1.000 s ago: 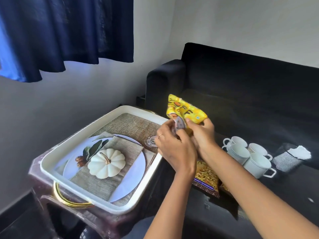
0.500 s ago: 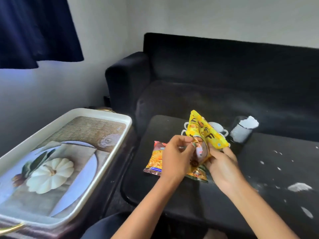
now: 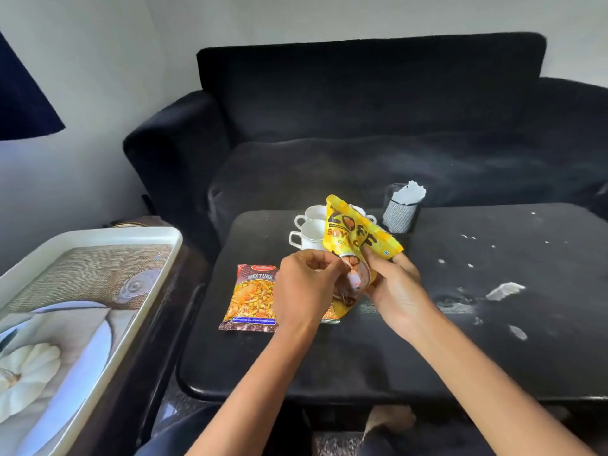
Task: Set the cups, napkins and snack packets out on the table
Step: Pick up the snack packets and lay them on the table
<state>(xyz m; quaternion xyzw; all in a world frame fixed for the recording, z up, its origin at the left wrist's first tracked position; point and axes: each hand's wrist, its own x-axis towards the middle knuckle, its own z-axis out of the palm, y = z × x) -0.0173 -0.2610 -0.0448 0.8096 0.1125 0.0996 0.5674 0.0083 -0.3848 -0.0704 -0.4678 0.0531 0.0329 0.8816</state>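
Note:
Both my hands hold a yellow snack packet (image 3: 357, 236) upright above the black table (image 3: 411, 350). My left hand (image 3: 304, 286) pinches its lower left edge and my right hand (image 3: 393, 287) grips its lower right side. A red and orange "Mixture" packet (image 3: 251, 297) lies flat on the table, left of my left hand. White cups (image 3: 311, 230) stand grouped behind the yellow packet, which partly hides them. A dark mesh holder with white napkins (image 3: 403, 210) stands to their right.
A white tray (image 3: 108, 258) with a printed pumpkin picture rests on a stand at the left. A black sofa (image 3: 362, 126) runs behind the table. White paper scraps (image 3: 505, 289) lie scattered on the table's right half.
The view has swung right, from the tray to the table. Both hands carried the yellow packet from beside the tray to above the table, in front of the cups.

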